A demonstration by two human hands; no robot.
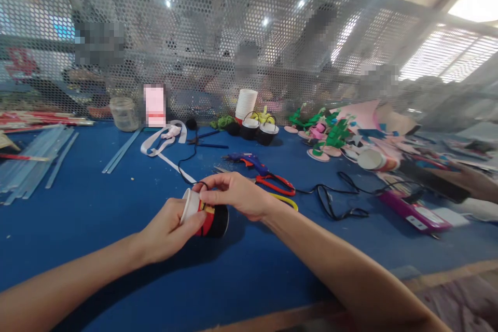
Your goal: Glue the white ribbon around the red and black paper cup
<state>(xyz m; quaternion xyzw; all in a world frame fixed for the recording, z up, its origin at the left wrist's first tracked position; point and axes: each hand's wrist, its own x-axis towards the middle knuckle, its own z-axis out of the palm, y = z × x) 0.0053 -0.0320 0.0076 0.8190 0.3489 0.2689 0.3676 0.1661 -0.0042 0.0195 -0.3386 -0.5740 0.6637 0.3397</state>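
Note:
My left hand [165, 231] grips a paper cup [221, 221] lying on its side, with fingers inside the white rim and the thumb along the outside. Black cord wraps the cup's base, and a red and yellow band shows in the middle. At the rim, my right hand [243, 197] is closed in a pinch on a black cord [180, 165], which trails back across the table towards a dark ball [191, 124]. Beyond the right hand lie red-handled scissors [276, 184], a yellow handle [288, 200] and a blue glue gun [249, 160].
Black-wrapped cups [267, 134] with handles stand near a white cup stack [246, 104] by the mesh screen [206, 21]. Glue sticks [35, 161] and a jar [123, 113] are left. A white ribbon [150, 145], green crafts [337, 134], a purple power strip [414, 211] and another person's hand [465, 179] also show.

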